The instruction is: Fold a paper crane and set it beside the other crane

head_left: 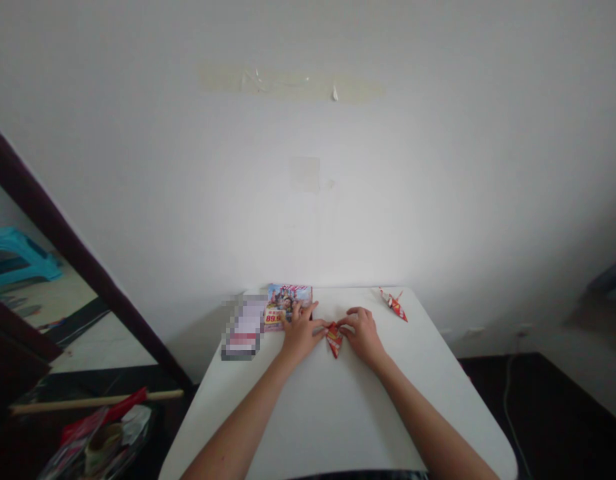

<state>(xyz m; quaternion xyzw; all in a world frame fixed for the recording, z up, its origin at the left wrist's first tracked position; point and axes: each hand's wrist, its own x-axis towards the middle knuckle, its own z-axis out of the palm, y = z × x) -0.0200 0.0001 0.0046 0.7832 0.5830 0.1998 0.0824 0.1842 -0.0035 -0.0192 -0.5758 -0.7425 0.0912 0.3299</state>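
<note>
Fingers (320,324) of the left hand (299,335) and right hand (363,335) pinch a folded red paper triangle (334,341). The smooth white counter (328,413) meets a pale, tape-marked wall (438,167).

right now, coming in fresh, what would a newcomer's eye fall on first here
Probably the small red folded-paper triangle mid-picture on the white table, with the left hand and right hand meeting at its far edge. Next might come the red-and-white folded paper piece near the far right corner, then the colourful printed sheet, partly covered by the left hand.
</note>
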